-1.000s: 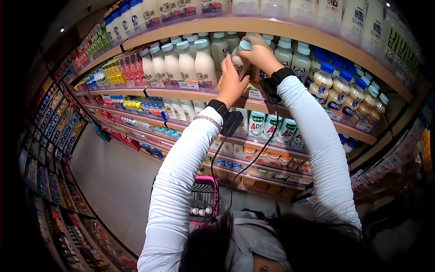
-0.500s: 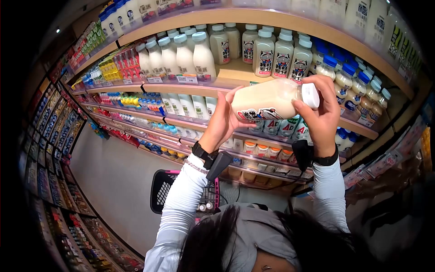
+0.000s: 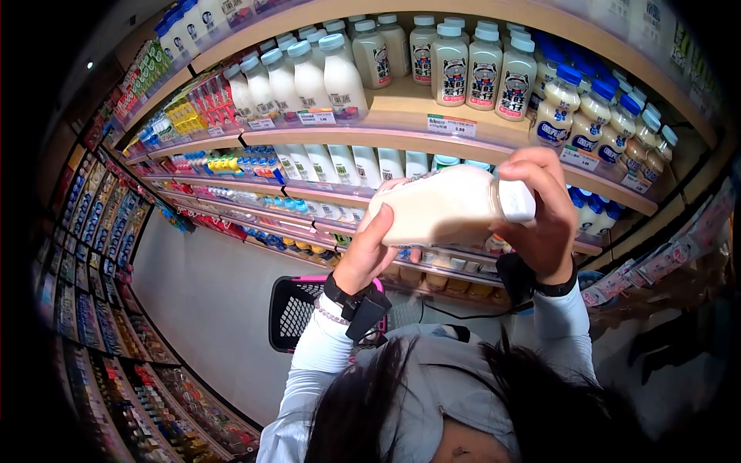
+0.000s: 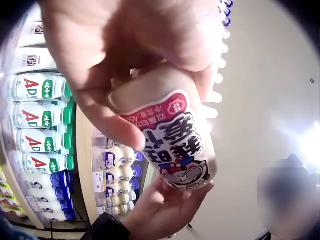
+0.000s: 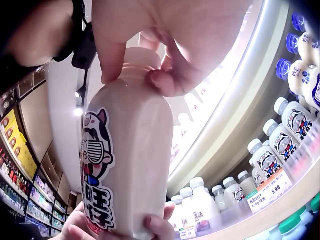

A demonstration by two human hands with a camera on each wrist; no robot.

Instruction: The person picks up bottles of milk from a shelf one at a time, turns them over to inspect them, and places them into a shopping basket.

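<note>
A milk bottle (image 3: pixel 444 208) with a white cap lies nearly sideways between both hands, in front of the shelves. My left hand (image 3: pixel 374 243) grips its base end, thumb across the near side. Around the neck and cap curl the fingers of my right hand (image 3: pixel 544 212). The left wrist view shows the bottle's label (image 4: pixel 175 140), with a cartoon face and large characters. Seen from the right wrist, the bottle (image 5: pixel 135 150) has its cap pinched by the right fingers, while left fingertips (image 5: pixel 157 227) touch its lower end.
Matching bottles (image 3: pixel 482 73) stand on the shelf (image 3: pixel 409 108) behind, beside taller white bottles (image 3: pixel 343 73) and blue-capped bottles (image 3: pixel 556 108). A price tag (image 3: pixel 451 126) lines the shelf edge. On the floor below sits a black and pink basket (image 3: pixel 297 312).
Both hands drew the bottle off the shelf toward the body and tipped it sideways. Since half a second ago it has rolled, its label turning out of the head view; the left thumb now crosses it.
</note>
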